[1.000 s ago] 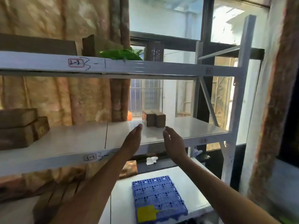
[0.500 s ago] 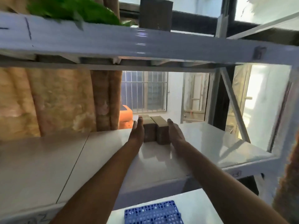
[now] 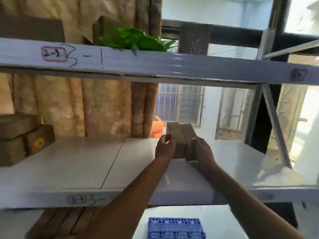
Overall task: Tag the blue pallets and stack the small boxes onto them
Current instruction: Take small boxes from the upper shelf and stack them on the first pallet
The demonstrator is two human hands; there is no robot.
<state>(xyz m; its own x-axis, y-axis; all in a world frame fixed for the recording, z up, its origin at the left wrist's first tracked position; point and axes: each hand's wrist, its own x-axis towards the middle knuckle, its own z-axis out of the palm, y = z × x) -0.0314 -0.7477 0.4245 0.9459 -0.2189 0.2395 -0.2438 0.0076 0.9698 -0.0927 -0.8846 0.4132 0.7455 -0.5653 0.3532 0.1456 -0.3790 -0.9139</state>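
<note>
Hands clamp two small boxes mid-shelf, room either side.

Both forearms bare, no sleeves, left hand ringless.

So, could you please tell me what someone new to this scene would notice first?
Most likely the two hands at the centre: the left hand and right hand grip a pair of small brown boxes side by side on the middle white shelf. Next, the bright green leaves on the upper shelf, and the blue pallet on the surface below.
</note>
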